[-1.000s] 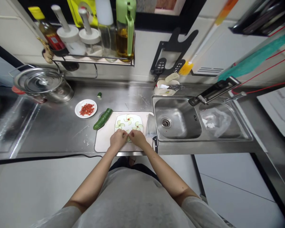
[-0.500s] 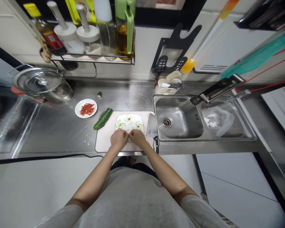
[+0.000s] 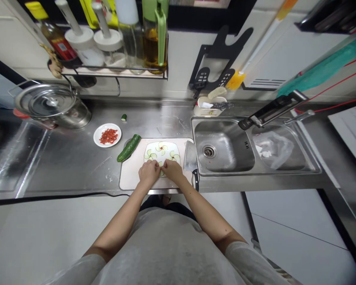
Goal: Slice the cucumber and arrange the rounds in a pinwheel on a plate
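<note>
My left hand [image 3: 149, 173] and my right hand [image 3: 172, 171] meet over the near edge of a white plate [image 3: 154, 147]. Both have their fingers pinched together at cucumber slices [image 3: 161, 172] there, largely covered by the fingertips. Elsewhere on the plate, thin cucumber slices form pinwheel flowers [image 3: 161, 149], with red bits at some centres. Under the plate lies a pale cutting board [image 3: 130, 178]. A cleaver [image 3: 190, 158] rests on the board's right side, its black handle towards me. The cut cucumber [image 3: 129, 148] lies across the board's left corner.
A small white plate of chopped red pieces [image 3: 102, 143] and a cucumber end [image 3: 124, 117] sit on the steel counter [image 3: 71, 166]. To the right is a double sink [image 3: 225, 172] with a plastic bag [image 3: 275, 148]. A lidded pot [image 3: 80, 114] stands left, below a shelf of bottles [image 3: 112, 73].
My hands stay pinched at the same spot on the plate, with barely any movement. The view has shifted very slightly.
</note>
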Demonstrator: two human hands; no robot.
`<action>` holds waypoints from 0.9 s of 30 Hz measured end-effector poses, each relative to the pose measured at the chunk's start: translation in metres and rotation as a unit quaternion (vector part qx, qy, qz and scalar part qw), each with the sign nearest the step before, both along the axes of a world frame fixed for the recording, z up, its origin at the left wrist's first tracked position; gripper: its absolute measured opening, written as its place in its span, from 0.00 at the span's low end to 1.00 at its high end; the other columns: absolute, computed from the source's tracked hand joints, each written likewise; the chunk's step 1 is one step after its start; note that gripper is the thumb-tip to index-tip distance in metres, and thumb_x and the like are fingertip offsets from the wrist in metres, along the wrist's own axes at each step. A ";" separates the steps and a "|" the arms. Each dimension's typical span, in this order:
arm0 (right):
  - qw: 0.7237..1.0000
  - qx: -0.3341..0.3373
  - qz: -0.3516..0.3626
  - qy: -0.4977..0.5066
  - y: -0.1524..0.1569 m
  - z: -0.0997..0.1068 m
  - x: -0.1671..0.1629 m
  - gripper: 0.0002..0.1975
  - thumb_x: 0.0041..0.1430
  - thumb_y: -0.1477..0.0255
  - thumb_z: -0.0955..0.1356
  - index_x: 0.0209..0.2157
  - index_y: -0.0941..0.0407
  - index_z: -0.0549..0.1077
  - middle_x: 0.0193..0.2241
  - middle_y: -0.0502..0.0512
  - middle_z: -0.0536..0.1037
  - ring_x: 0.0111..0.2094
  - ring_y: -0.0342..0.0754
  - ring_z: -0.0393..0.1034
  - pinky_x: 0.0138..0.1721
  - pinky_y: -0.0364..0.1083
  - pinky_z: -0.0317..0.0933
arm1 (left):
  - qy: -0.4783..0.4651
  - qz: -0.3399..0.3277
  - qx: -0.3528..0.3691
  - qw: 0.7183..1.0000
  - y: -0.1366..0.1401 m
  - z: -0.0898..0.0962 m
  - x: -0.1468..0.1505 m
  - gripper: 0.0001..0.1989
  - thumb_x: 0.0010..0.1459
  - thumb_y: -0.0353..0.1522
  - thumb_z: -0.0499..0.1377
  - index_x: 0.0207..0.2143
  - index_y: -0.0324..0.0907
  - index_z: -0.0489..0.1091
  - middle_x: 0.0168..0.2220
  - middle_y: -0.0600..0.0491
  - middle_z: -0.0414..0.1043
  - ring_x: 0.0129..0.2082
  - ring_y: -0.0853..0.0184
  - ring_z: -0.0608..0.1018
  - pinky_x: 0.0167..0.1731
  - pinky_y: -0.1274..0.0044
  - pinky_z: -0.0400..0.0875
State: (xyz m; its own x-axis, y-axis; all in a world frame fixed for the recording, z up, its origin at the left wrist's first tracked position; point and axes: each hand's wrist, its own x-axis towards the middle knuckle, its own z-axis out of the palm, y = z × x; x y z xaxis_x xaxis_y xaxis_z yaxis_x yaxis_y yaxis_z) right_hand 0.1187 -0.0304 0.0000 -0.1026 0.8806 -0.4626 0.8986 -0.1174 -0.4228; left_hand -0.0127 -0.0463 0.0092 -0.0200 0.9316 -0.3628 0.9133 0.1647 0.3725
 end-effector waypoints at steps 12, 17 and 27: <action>1.000 0.022 -0.010 0.019 0.007 0.003 0.013 0.01 0.56 0.74 0.66 0.32 0.55 0.71 0.30 0.52 0.75 0.34 0.46 0.66 0.29 0.42 0.49 | -0.030 0.025 -0.002 0.999 0.007 0.004 -0.014 0.08 0.58 0.38 0.56 0.36 0.48 0.72 0.39 0.52 0.72 0.41 0.62 0.73 0.35 0.74 0.62; 0.999 0.032 0.018 -0.013 0.002 0.004 0.010 0.07 0.57 0.74 0.65 0.38 0.54 0.72 0.34 0.54 0.77 0.37 0.47 0.67 0.30 0.43 0.51 | -0.040 0.003 -0.007 0.999 0.004 0.004 -0.010 0.08 0.58 0.37 0.55 0.37 0.48 0.72 0.40 0.52 0.72 0.42 0.63 0.73 0.35 0.75 0.63; 0.997 0.025 0.061 -0.047 0.000 0.002 0.005 0.08 0.62 0.71 0.63 0.41 0.54 0.72 0.39 0.55 0.77 0.41 0.47 0.68 0.34 0.43 0.54 | -0.015 -0.027 -0.021 0.999 0.002 0.001 -0.004 0.09 0.59 0.37 0.54 0.37 0.48 0.73 0.39 0.52 0.71 0.42 0.63 0.73 0.37 0.75 0.65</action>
